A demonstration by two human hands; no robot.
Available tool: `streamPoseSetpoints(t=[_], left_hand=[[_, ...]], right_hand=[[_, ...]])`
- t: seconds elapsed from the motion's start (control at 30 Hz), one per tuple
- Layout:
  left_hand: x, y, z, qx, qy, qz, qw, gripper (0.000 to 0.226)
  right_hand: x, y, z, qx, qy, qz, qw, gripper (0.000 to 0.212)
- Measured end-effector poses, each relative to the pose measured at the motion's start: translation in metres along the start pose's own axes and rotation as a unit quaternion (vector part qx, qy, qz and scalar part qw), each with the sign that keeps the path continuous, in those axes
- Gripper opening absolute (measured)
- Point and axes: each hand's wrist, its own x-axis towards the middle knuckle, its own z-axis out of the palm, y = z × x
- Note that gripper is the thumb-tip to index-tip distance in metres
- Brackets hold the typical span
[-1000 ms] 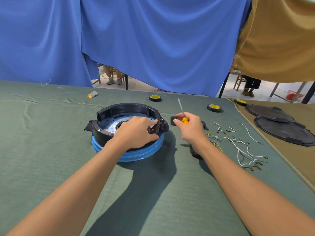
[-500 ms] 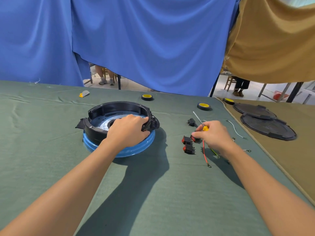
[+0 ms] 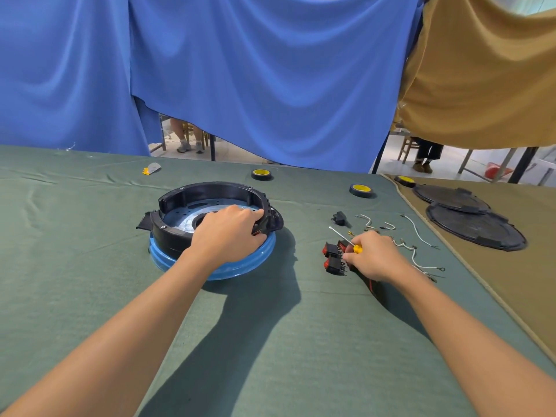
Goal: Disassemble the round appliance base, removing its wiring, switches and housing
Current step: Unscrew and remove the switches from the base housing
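The round appliance base (image 3: 192, 203), a black plastic ring housing over a blue lower ring (image 3: 243, 264), sits on the green cloth left of centre. My left hand (image 3: 230, 233) grips its near right rim, fingers curled over the black wall. My right hand (image 3: 371, 255) holds a small yellow-handled screwdriver (image 3: 346, 240), shaft pointing up-left, low over the cloth. Its fingertips are beside three red-and-black rocker switches (image 3: 332, 257). Loose white wires (image 3: 418, 228) lie to the right of that hand, and a red wire (image 3: 371, 285) runs under the wrist.
A small black plug part (image 3: 340, 218) lies beyond the switches. Two yellow-and-black tape rolls (image 3: 361, 189) (image 3: 261, 174) sit near the far edge, a third (image 3: 404, 179) on the tan cloth. Two black round covers (image 3: 475, 225) lie at the right. A small yellow-grey item (image 3: 152, 168) lies far left.
My right hand moved from beside the base out to the right and down to the switches, carrying the screwdriver. My left hand kept its grip on the base rim.
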Motion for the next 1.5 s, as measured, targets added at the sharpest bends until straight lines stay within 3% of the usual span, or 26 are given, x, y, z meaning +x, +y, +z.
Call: streamPoseSetpoints(t=[0.3,0.47,0.67,0.8,0.93,1.03,1.1,1.27,1.33,1.4,1.5], left_hand=[[-0.001,0.001,0.001,0.020,0.015,0.007,1.000,0.023],[-0.008,0.004,0.003,0.085,0.054,0.043,0.994,0.029],[-0.034,0.009,0.004,0.131,0.142,-0.004,0.981,0.036],[-0.046,0.012,0.014,0.085,0.153,-0.034,0.984,0.032],[-0.041,0.014,0.012,0.027,0.161,-0.069,0.984,0.035],[-0.033,0.018,0.004,0.016,0.194,-0.083,0.977,0.032],[-0.025,0.023,-0.004,-0.007,0.222,-0.100,0.970,0.028],[-0.004,0.035,-0.030,-0.102,0.258,-0.139,0.951,0.036],[0.001,0.035,-0.038,-0.120,0.262,-0.139,0.947,0.045],[0.004,0.033,-0.047,-0.109,0.255,-0.127,0.952,0.071],[0.004,0.029,-0.058,-0.047,0.216,-0.106,0.970,0.112]], right_hand=[[0.003,-0.001,0.000,-0.005,0.003,0.027,1.000,0.010],[0.003,-0.006,-0.001,-0.014,0.003,0.040,0.999,0.014],[-0.012,-0.041,-0.003,0.119,0.106,-0.023,0.987,0.018],[-0.026,-0.072,0.014,0.175,0.098,-0.055,0.978,0.019],[-0.031,-0.082,0.033,0.246,0.057,-0.029,0.967,0.024],[-0.028,-0.086,0.037,0.363,0.033,0.051,0.930,0.028],[-0.025,-0.091,0.035,0.460,0.004,0.107,0.881,0.031],[-0.014,-0.111,0.009,0.709,-0.096,0.115,0.689,0.013],[-0.008,-0.118,-0.006,0.762,-0.108,0.103,0.631,0.006],[-0.003,-0.125,-0.020,0.772,-0.104,0.098,0.619,0.010],[0.004,-0.138,-0.041,0.761,-0.097,0.083,0.636,0.010]])
